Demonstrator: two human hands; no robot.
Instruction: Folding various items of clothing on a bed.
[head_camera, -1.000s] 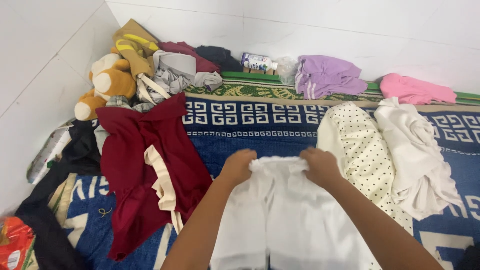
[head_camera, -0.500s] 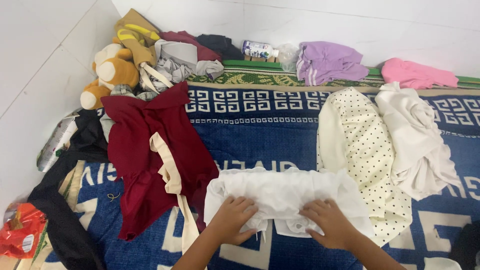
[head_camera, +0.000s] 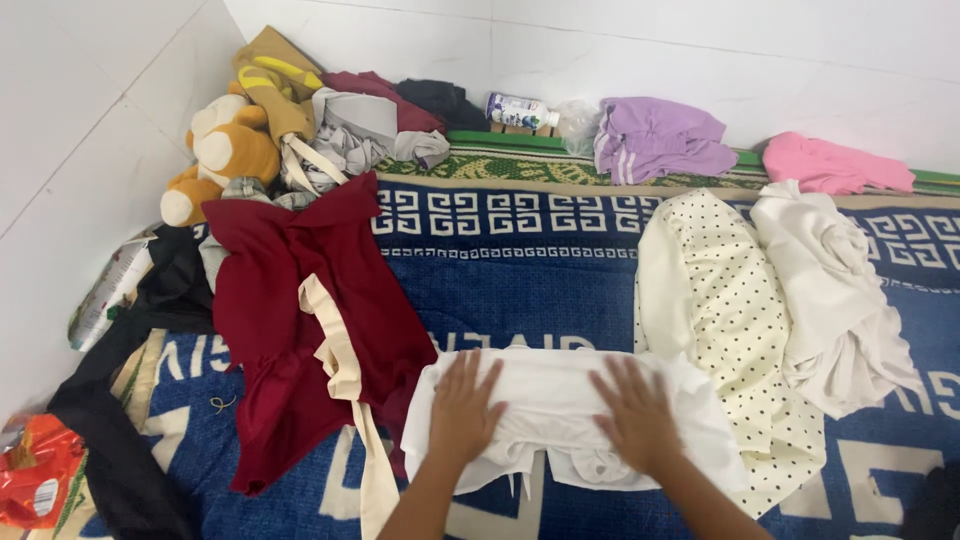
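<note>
A: State the position of both hands.

B: The left hand (head_camera: 465, 405) lies flat, fingers spread, palm down on the left half of a folded white garment (head_camera: 560, 415). The right hand (head_camera: 633, 412) lies flat in the same manner on the right half. Neither hand grips the fabric; both are released and press on top of it.

A: Location of the white garment?

B: It lies on a blue patterned blanket (head_camera: 520, 290), near the lower centre of the view. Its left edge touches a dark red garment with cream trim (head_camera: 300, 320). Its right edge touches a cream polka-dot garment (head_camera: 725, 310).

A: Items to the right?

B: An off-white crumpled garment (head_camera: 830, 290) lies against the polka-dot garment on its right side.

A: Items at the far edge?

B: Along the white wall: a lilac garment (head_camera: 655, 140), a pink garment (head_camera: 835, 165), and a small plastic bottle (head_camera: 517, 110) lying on its side beside a clear plastic bag. A green woven mat (head_camera: 480, 170) shows under the blanket's far edge.

A: Far left corner?

B: An orange and cream plush toy (head_camera: 225, 155) rests beside a heap of mixed clothing (head_camera: 340, 120). A black garment (head_camera: 150, 330) trails down the left side. An orange snack packet (head_camera: 35, 480) lies at the near left.
</note>
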